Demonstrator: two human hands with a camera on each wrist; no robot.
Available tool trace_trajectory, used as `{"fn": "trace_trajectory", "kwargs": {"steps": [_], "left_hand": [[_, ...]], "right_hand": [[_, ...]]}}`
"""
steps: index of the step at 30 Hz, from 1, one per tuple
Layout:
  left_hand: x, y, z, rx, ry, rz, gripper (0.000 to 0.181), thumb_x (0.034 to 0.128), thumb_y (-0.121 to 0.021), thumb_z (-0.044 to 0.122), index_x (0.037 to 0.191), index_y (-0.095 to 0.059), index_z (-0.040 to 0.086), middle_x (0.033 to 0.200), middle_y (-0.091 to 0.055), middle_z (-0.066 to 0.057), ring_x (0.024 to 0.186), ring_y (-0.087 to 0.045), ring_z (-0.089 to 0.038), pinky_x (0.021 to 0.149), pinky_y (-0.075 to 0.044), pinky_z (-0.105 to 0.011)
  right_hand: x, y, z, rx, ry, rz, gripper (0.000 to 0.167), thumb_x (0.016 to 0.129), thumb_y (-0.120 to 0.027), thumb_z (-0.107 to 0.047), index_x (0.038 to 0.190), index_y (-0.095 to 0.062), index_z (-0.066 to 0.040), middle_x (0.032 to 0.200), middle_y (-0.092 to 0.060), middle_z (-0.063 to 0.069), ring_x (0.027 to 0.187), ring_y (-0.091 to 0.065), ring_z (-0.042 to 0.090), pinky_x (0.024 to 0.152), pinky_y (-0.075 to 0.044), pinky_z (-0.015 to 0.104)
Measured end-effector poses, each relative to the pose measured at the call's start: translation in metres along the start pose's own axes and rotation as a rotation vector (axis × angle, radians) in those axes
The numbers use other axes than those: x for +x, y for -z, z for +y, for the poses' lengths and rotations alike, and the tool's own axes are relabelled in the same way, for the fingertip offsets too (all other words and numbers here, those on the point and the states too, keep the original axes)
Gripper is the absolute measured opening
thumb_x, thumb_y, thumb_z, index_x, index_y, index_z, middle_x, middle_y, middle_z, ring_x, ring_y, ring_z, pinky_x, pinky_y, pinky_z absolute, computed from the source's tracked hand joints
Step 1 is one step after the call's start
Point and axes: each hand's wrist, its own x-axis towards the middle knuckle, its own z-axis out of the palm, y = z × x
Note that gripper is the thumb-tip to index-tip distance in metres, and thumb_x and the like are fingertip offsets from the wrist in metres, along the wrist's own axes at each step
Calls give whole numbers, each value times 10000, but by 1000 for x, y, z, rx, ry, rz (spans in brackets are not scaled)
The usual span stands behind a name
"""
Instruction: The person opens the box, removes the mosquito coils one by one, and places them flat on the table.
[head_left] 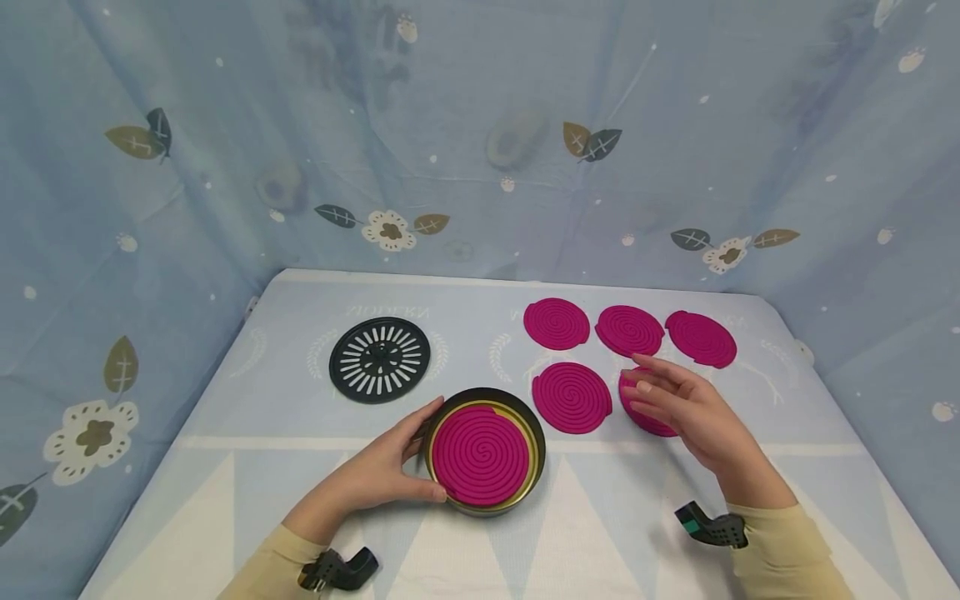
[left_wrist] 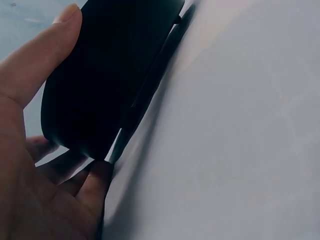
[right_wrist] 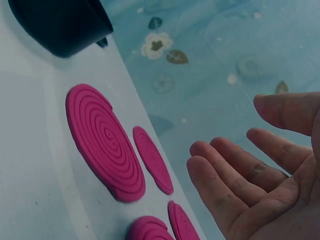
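A round dark tin [head_left: 542, 454] with a gold inner rim stands on the table, and a magenta mosquito coil [head_left: 483, 454] lies inside it. My left hand [head_left: 390, 467] grips the tin's left side, thumb at the near edge and fingers round the far side; the left wrist view shows the dark tin wall [left_wrist: 105, 75] between them. My right hand [head_left: 693, 417] hovers above another mosquito coil [head_left: 647, 417], partly covering it in the head view. Its fingers are spread loosely and hold nothing, as the right wrist view of the hand [right_wrist: 260, 185] shows.
A black slotted round lid [head_left: 380, 360] lies at the back left. Several more magenta coils lie flat on the right half, among them a front coil [head_left: 572, 397] beside the tin and a back coil [head_left: 557, 323]. A patterned blue curtain [head_left: 480, 142] rises behind the table.
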Motion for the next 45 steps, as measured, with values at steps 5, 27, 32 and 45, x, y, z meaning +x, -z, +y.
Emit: {"fn": "trace_trajectory", "kwargs": {"steps": [5, 27, 32, 45], "left_hand": [[-1, 2, 0, 239, -13, 55, 1224, 600, -871, 621, 1585, -248, 247, 1570, -301, 89, 1401, -342, -153, 1153, -320, -475], [-1, 0, -3, 214, -19, 74, 1215, 595, -879, 608, 1580, -264, 251, 1551, -332, 126, 1402, -336, -130, 1164, -274, -524], [-1, 0, -3, 217, -14, 70, 1220, 592, -875, 619, 1581, -262, 252, 1554, -326, 128, 1405, -328, -129, 1165, -271, -524], [-1, 0, -2, 214, -8, 69, 1220, 590, -879, 614, 1581, -257, 270, 1547, -334, 137, 1402, -333, -127, 1165, -265, -538]], "right_hand": [[3, -11, -2, -12, -13, -22, 541, 989, -603, -95, 1483, -397, -21, 1330, -581, 131, 1185, -601, 304, 963, -528, 348], [28, -58, -9, 6, -26, -175, 538, 961, -657, -127, 1441, -457, 13, 1366, -551, 212, 1212, -585, 265, 967, -537, 343], [33, -70, -10, 22, -18, -209, 537, 953, -665, -117, 1426, -465, 39, 1340, -568, 216, 1222, -573, 274, 964, -542, 367], [40, -98, -16, 62, -68, -308, 512, 951, -677, -157, 1413, -504, -22, 1343, -560, 221, 1220, -556, 388, 989, -524, 434]]}}
